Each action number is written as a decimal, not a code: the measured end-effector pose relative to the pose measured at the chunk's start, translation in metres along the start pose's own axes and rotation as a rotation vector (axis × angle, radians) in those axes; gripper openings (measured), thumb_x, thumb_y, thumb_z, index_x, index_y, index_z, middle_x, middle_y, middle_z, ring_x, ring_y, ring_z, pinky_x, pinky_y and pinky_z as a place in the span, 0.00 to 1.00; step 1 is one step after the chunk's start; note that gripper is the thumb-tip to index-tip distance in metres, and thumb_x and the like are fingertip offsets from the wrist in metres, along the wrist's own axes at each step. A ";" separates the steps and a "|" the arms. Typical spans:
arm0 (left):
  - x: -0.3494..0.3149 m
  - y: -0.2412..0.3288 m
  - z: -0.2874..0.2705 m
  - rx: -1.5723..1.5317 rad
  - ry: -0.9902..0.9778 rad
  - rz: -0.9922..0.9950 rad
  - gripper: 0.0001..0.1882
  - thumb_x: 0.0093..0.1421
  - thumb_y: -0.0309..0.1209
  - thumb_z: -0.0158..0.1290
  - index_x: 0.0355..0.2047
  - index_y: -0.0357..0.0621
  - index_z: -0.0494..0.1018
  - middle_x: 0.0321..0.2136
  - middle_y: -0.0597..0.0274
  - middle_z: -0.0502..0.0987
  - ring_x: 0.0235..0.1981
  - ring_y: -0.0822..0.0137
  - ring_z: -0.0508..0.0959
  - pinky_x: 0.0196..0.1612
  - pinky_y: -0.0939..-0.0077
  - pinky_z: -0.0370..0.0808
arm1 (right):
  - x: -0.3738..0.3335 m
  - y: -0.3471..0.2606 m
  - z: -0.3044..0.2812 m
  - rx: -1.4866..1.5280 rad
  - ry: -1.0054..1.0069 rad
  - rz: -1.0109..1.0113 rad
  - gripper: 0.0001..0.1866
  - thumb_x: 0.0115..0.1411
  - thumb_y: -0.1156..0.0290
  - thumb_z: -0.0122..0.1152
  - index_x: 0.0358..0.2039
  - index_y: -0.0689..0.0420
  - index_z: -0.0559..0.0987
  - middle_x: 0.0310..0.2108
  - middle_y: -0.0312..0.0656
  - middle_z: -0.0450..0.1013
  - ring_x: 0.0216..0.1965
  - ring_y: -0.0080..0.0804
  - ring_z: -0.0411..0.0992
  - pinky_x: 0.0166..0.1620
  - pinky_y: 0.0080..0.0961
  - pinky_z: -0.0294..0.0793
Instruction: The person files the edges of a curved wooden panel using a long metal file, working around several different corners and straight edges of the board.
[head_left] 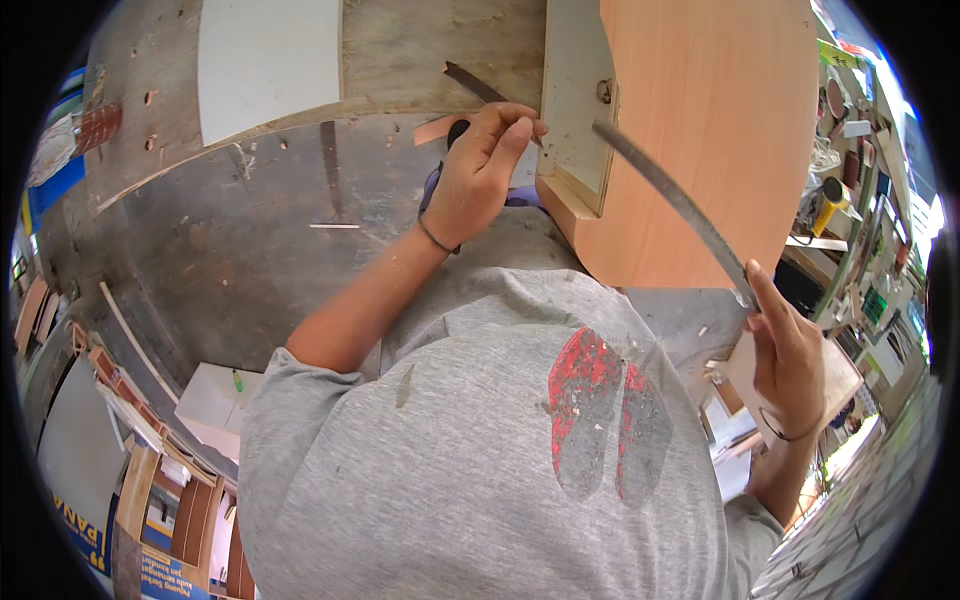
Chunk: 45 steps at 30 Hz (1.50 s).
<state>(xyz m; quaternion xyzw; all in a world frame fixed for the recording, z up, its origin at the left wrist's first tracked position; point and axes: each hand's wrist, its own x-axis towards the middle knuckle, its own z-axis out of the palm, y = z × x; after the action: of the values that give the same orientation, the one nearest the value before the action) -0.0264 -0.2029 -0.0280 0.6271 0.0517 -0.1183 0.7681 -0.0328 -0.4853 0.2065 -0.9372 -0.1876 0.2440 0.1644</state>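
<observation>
My left hand [485,160] is raised near the pale inner face of a wooden cabinet piece [700,90]. Its thumb and fingers pinch a dark, narrow strip [470,80], which has a jagged far end and partly disappears behind the fingers. On the right, my right hand [785,345] grips one end of a long, flat grey strip [670,190] that looks like a metal file. This strip slants up and left across the cabinet's wood-grain panel, its free tip close to the panel's inner edge. Whether it touches the panel I cannot tell.
A white board [270,65] lies on the worn workbench [130,90] ahead at left. A yellow-and-black tool [830,203] sits among clutter at the right. Wood offcuts and a white box [215,400] stand at lower left. A thin white sliver [334,226] lies on the grey floor.
</observation>
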 end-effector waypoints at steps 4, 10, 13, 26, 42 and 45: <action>0.015 -0.012 0.007 -0.064 -0.271 -0.115 0.24 0.72 0.45 0.35 0.52 0.37 0.68 0.43 0.61 0.77 0.42 0.75 0.74 0.47 0.80 0.70 | 0.010 -0.051 -0.035 -0.450 -0.275 0.046 0.38 0.45 0.81 0.61 0.60 0.39 0.71 0.19 0.39 0.63 0.19 0.35 0.67 0.24 0.34 0.66; 0.025 -0.032 0.020 -0.470 -0.538 -0.264 0.39 0.68 0.60 0.28 0.55 0.33 0.66 0.44 0.55 0.78 0.52 0.67 0.73 0.57 0.73 0.65 | 0.042 -0.110 -0.054 -0.722 -0.497 0.071 0.38 0.47 0.81 0.60 0.59 0.35 0.71 0.21 0.37 0.66 0.22 0.34 0.69 0.28 0.34 0.69; 0.028 -0.037 0.016 -0.477 -0.604 -0.271 0.43 0.66 0.64 0.28 0.57 0.34 0.64 0.48 0.53 0.76 0.52 0.66 0.73 0.56 0.74 0.66 | 0.050 -0.124 -0.054 -0.805 -0.548 0.071 0.38 0.48 0.81 0.59 0.60 0.36 0.70 0.22 0.39 0.67 0.22 0.35 0.70 0.26 0.33 0.71; 0.039 -0.029 0.004 -0.343 -0.752 -0.358 0.48 0.63 0.68 0.24 0.62 0.36 0.60 0.52 0.54 0.75 0.55 0.64 0.70 0.60 0.70 0.59 | 0.085 -0.120 -0.004 -0.772 -0.632 0.061 0.34 0.55 0.77 0.52 0.63 0.41 0.65 0.26 0.43 0.70 0.21 0.34 0.72 0.26 0.29 0.73; 0.043 -0.037 0.012 -0.354 -0.768 -0.310 0.49 0.61 0.71 0.23 0.62 0.40 0.58 0.52 0.53 0.75 0.57 0.63 0.69 0.59 0.68 0.62 | 0.066 -0.128 -0.006 -0.822 -0.612 0.065 0.35 0.55 0.80 0.50 0.64 0.41 0.64 0.25 0.43 0.70 0.22 0.34 0.74 0.25 0.31 0.73; 0.048 -0.063 0.018 -0.313 -0.764 -0.310 0.49 0.60 0.71 0.21 0.63 0.41 0.57 0.51 0.54 0.76 0.57 0.63 0.69 0.60 0.66 0.59 | 0.080 -0.120 0.009 -0.807 -0.637 0.070 0.34 0.56 0.79 0.50 0.64 0.42 0.64 0.25 0.44 0.72 0.25 0.35 0.75 0.26 0.32 0.74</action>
<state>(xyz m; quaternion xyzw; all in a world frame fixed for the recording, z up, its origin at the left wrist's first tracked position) 0.0027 -0.2377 -0.0951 0.3994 -0.1252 -0.4464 0.7909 -0.0054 -0.3433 0.2153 -0.8110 -0.2759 0.4308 -0.2838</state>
